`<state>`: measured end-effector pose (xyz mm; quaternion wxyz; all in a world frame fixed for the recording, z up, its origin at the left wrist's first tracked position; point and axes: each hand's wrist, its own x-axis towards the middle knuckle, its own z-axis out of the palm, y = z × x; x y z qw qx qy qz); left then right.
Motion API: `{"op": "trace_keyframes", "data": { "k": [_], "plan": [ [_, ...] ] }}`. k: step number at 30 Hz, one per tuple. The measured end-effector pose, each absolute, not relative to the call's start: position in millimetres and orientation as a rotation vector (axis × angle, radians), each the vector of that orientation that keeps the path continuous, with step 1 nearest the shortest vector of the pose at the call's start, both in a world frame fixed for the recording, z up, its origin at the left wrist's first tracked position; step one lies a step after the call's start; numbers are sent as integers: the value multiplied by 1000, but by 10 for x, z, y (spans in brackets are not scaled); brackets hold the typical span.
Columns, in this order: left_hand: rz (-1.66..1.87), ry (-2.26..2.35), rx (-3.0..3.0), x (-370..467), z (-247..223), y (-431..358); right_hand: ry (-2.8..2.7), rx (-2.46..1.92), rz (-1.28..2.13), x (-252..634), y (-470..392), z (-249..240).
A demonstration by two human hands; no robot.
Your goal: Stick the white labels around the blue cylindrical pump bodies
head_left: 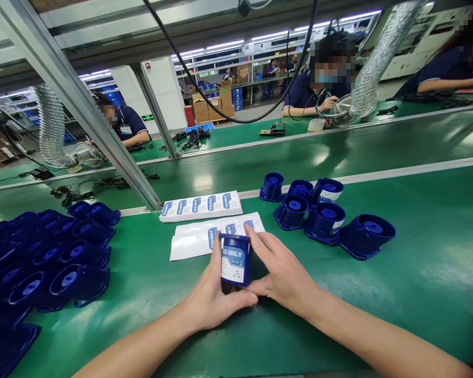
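Between my two hands is a dark blue plastic housing (236, 262), held a little above the green bench. A blue and white label reading 5000L/H covers its near face. My left hand (211, 294) grips it from the left, thumb along the bottom edge. On the right, my right hand (281, 265) is closed on it, fingers at the top corner and thumb low down. Just behind lies a label sheet (189, 242), partly bare backing with a few labels on it. Beyond that sits a stack of label sheets (201, 206).
Many blue housings (69, 278) crowd the bench at left. Several more (366, 233) stand at right, some showing labels. A metal post (82, 105) slants down behind the label stack. Across the bench, co-workers (319, 84) sit near cables (193, 137) and a flexible duct (382, 58).
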<state>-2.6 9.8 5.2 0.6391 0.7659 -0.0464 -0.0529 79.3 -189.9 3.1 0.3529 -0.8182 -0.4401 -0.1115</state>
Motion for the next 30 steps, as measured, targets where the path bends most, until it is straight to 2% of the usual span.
{"op": "trace_keyframes", "data": {
  "k": [8, 22, 27, 30],
  "plan": [
    [-155, -73, 997, -30, -48, 92, -1092, -1967, -438, 786, -1905, 49],
    [-126, 54, 1361, -26, -126, -47, -1072, -2153, -353, 650, -1881, 48],
    [-39, 29, 1464, -14, -96, -12, -1100, -2098, -383, 729, -1822, 3],
    [-58, -15, 1311, 10, -18, 52, -1075, -1996, -357, 794, -1796, -11]
  ]
}}
